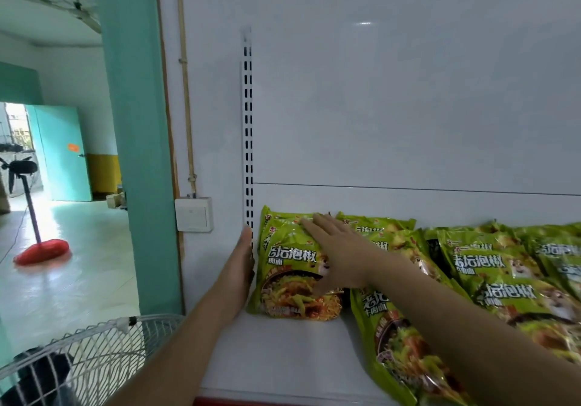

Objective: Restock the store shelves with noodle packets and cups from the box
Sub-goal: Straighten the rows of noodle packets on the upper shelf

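Noodle packets, glossy crinkled green plastic, lie beneath my right hand, fingers straight. My left hand, flat too, touches their side.

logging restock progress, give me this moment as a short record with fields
left hand: fingers straight, against the left side of the end stack
right hand: flat on top of the same stack
end stack: green noodle packets at the shelf's left end
other packets: overlapping rows to the right
shelf: white, bare at the front
box: not in view
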`<move>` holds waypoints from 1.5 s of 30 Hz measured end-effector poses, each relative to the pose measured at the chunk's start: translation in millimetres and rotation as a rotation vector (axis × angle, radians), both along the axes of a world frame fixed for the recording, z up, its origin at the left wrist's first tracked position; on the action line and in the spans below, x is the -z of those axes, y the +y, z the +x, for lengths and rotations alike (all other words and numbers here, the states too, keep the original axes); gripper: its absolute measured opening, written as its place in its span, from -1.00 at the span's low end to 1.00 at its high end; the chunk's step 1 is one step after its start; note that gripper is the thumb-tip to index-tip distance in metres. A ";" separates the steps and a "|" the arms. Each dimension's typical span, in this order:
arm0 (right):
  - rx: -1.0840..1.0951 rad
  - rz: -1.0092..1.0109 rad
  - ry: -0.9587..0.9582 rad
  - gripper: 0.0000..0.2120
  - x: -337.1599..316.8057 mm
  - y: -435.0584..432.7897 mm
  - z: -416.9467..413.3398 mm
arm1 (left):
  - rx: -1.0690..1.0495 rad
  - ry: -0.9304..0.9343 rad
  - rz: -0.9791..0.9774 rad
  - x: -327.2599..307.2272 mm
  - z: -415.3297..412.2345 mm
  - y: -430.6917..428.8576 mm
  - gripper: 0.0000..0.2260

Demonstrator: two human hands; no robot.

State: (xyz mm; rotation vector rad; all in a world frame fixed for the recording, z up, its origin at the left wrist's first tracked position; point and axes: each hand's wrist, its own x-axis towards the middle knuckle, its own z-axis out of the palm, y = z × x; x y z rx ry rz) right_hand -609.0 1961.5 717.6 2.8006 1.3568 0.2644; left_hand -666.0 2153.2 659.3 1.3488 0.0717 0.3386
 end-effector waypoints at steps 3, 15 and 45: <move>-0.029 0.026 -0.012 0.13 1.3 0.6 -4.4 | 0.034 0.044 -0.125 -7.7 -1.1 -9.1 -0.42; -0.076 0.021 0.005 0.04 6.3 6.8 -3.6 | 0.116 0.089 -0.231 1.7 21.2 -5.9 -0.32; 0.064 0.108 -0.020 0.07 3.1 -2.7 -9.9 | -0.134 0.041 0.266 -1.5 -17.6 -19.8 -0.19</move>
